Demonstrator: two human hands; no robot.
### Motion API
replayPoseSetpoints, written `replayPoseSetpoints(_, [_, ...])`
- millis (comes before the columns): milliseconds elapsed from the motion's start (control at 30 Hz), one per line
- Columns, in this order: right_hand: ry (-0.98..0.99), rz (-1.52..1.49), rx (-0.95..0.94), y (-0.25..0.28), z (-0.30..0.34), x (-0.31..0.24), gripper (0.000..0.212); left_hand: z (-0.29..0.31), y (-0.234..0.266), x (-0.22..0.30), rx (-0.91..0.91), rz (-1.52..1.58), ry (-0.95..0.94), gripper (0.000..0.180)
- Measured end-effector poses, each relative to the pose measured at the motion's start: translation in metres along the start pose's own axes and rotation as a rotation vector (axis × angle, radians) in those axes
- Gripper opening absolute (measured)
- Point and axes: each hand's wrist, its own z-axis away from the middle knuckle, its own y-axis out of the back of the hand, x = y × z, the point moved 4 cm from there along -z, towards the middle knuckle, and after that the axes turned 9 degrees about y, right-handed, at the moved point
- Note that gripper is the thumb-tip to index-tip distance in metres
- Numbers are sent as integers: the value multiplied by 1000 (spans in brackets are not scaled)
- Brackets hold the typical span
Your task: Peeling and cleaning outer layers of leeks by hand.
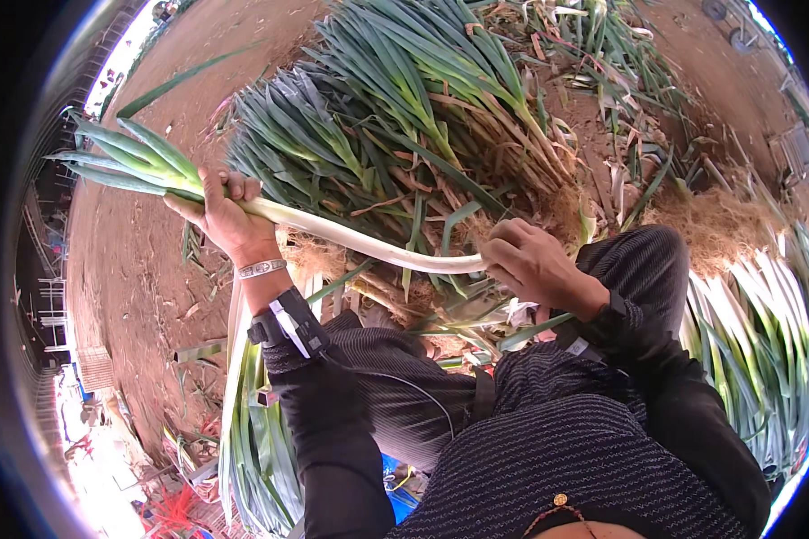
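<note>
A long green onion (360,240) stretches across in front of me, its white stalk bare and slightly bent. My left hand (227,216) grips it where the stalk meets the green leaves (144,162), which fan out past that hand to the left. At the other end, my right hand (530,262) has its fingers curled round the root tip, so the tip is hidden. Beyond both hands lies a big heap of unpeeled green onions (395,99), with dry brown outer leaves and roots pointing right.
White-stalked green onions (755,332) lie in a row at my right, roots (719,225) away from me. Another bunch (256,449) lies beside my left leg. Leaf scraps (620,117) litter the dirt ground (126,296). A wheeled cart (737,31) stands far right.
</note>
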Motion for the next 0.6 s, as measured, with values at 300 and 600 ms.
replayPoseSetpoints(300, [93, 117, 48, -7, 1, -4, 16, -8, 13, -2, 19, 33, 31, 76])
replayPoseSetpoints(600, [-725, -1162, 711, 10, 32, 51, 13, -16, 32, 4, -78, 200, 88, 16])
